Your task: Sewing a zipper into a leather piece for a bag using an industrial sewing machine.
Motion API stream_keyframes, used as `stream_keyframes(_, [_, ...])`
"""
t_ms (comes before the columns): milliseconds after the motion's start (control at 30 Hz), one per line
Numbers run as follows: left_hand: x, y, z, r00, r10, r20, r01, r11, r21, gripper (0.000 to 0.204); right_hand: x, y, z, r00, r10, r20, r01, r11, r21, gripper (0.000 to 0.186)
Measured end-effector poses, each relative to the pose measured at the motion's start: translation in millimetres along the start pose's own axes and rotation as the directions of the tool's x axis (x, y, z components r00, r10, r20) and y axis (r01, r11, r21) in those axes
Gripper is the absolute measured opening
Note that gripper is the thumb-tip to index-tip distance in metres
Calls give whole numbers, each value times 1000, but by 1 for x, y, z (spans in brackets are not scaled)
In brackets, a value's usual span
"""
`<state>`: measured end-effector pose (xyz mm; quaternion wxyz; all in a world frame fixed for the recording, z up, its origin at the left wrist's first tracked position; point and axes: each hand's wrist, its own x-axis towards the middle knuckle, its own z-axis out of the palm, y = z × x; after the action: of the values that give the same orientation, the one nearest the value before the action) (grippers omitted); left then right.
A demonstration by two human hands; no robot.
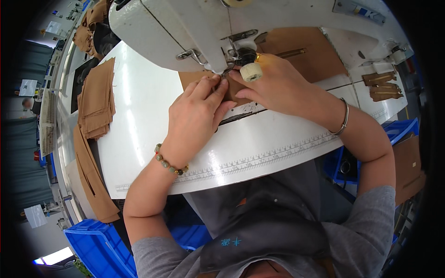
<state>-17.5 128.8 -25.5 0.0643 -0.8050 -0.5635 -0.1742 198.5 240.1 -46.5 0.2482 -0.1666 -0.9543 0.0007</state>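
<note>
A brown fabric piece [320, 51] with a zipper-like slit lies under the head of a white sewing machine [162, 23]. Close to the presser foot, my left hand [192, 111] presses its bent fingertips together on the cloth, the thumb a little apart. My right hand [280, 85] grips the same fabric just right of the needle area, its thumb low and its fingers partly hidden behind the machine's cream knob [251, 72]. Machine parts and my fingertips cover the stitching point.
Stacked brown fabric pieces [96, 99] lie at the left of the white table [139, 157], beside a hanging brown strip [90, 178]. Small brown zipper pieces [382, 86] sit at the right. Blue bins [99, 248] stand below. A printed ruler [259, 163] follows the table's near edge.
</note>
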Motion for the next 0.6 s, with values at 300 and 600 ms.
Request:
stream_keyframes(300, [2, 0, -1, 999, 23, -30, -22, 999, 23, 37, 2, 0, -1, 999, 2, -35, -1, 1000, 30, 35])
stream_keyframes(600, [2, -1, 1, 999, 17, -28, -15, 997, 76, 38, 0, 1, -1, 1000, 13, -19, -12, 1000, 27, 35])
